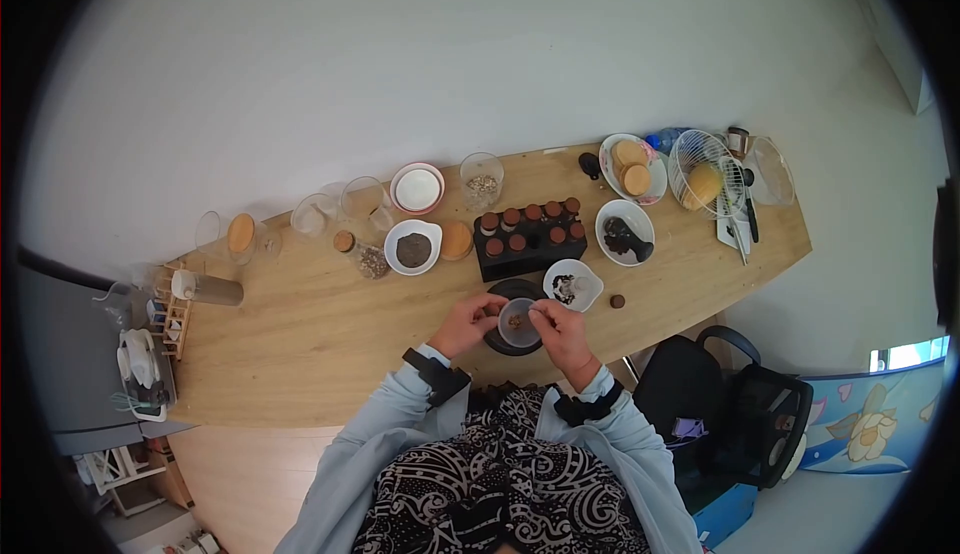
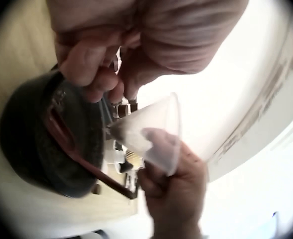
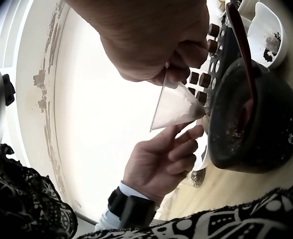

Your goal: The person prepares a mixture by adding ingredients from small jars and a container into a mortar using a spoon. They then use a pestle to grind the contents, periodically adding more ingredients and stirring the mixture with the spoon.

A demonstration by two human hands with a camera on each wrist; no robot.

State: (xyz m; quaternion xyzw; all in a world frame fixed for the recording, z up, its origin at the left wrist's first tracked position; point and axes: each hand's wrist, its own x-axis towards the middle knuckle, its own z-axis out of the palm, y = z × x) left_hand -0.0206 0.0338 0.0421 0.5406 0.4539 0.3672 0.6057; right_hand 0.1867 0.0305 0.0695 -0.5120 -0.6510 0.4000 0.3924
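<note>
A clear plastic funnel [image 1: 517, 324] with brown bits inside is pinched at its rim by my right hand [image 1: 562, 334]. In the right wrist view, the funnel [image 3: 174, 107] lies between both hands, its narrow tip close to a dark bowl [image 3: 281, 119]. My left hand [image 1: 465, 324] is on the other side, fingers bent close to the funnel's wall; I cannot tell whether they grip it. Inside the dark bowl leans a reddish-brown spoon [image 2: 69, 144], its handle over the rim.
Behind the hands stands a black rack [image 1: 530, 256] of brown-capped vials. White spouted bowls [image 1: 592, 294] hold dark material, and a loose brown cap [image 1: 617, 301] lies right of them. Glass containers [image 1: 365, 199] stand at back left; a wire basket [image 1: 690, 154] is at back right.
</note>
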